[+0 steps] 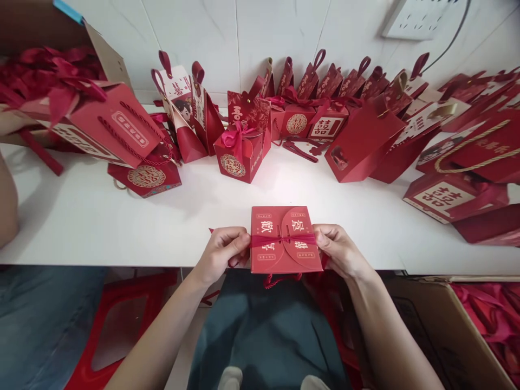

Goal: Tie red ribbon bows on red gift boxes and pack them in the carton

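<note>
A red gift box (266, 264) with gold Chinese characters and a round interlocking flap sits at the table's front edge. A thin dark-pink ribbon (268, 240) runs straight across its top. My left hand (225, 252) is closed at the box's left side, pinching the ribbon there; a small tail pokes out behind the fingers. On the opposite side my right hand (337, 249) is likewise closed on the ribbon, against the box edge. Red twisted cord handles (276, 280) hang below the front of the box. Both hands' lower fingers are partly hidden.
Beyond the box on the white table (195, 216) stands a small red box with a bow (239, 157). Several red gift boxes (361, 143) line the wall. Ribboned boxes (450, 197) crowd the right. A carton (475, 330) stands low right; another person's arm (6, 200) shows left.
</note>
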The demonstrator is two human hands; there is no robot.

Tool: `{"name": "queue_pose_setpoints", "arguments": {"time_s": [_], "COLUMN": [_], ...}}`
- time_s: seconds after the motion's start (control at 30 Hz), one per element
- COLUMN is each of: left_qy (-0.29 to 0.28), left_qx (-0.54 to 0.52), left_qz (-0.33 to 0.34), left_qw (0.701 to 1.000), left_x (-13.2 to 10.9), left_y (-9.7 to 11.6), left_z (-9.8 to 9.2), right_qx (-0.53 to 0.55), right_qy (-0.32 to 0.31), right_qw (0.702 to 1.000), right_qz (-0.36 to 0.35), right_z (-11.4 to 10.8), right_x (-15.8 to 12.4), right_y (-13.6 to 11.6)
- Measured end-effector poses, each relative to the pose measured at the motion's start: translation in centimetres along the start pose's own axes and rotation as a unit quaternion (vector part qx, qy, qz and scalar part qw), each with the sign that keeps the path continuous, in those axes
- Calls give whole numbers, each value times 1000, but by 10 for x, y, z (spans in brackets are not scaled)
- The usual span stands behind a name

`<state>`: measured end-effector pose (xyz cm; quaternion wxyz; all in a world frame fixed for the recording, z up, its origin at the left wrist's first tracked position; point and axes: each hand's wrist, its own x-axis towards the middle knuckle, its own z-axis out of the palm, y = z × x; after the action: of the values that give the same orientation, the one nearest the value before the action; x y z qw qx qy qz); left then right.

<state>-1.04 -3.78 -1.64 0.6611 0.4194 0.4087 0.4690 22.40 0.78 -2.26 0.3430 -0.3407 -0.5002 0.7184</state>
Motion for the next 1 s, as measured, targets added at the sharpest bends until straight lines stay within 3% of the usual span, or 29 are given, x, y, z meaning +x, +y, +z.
{"name": "queue_pose_setpoints", "arguments": {"time_s": [0.1, 0.2, 0.4, 0.53, 0.67, 0.77, 0.87, 1.0], "left_qy": [-8, -26, -37, -11, 15, -10, -39, -38], "left_qx": [27, 74, 268, 423, 563, 633, 661, 664], "left_qz": [-5, 12, 11, 39, 59, 70, 89, 183], "left_qw": [1000, 997, 963, 905, 824, 771, 744, 724], "left_x": [-1, -3, -6, -13, -25, -31, -32, -26], "left_y": [9, 29, 76, 92, 98, 104, 111, 116], "left_z": [-2, -3, 9, 18, 21, 25, 30, 34], "right_qx": [-68, -170, -239, -230, -296, -322, -351, -370], "right_qy": [-2, -28, -75, -84, 10, 46, 29, -14], "right_qw": [997, 983, 962, 961, 938, 922, 907, 891], "right_qz": [-31, -65, -110, -127, -181, -212, -232, -264], "right_z": [-2, 0, 25, 42, 53, 57, 59, 59], "right_x": [-5, -14, -15, -2, 9, 12, 11, 7], "right_y": [-14, -43, -84, -80, -70, -64, -62, -59]}}
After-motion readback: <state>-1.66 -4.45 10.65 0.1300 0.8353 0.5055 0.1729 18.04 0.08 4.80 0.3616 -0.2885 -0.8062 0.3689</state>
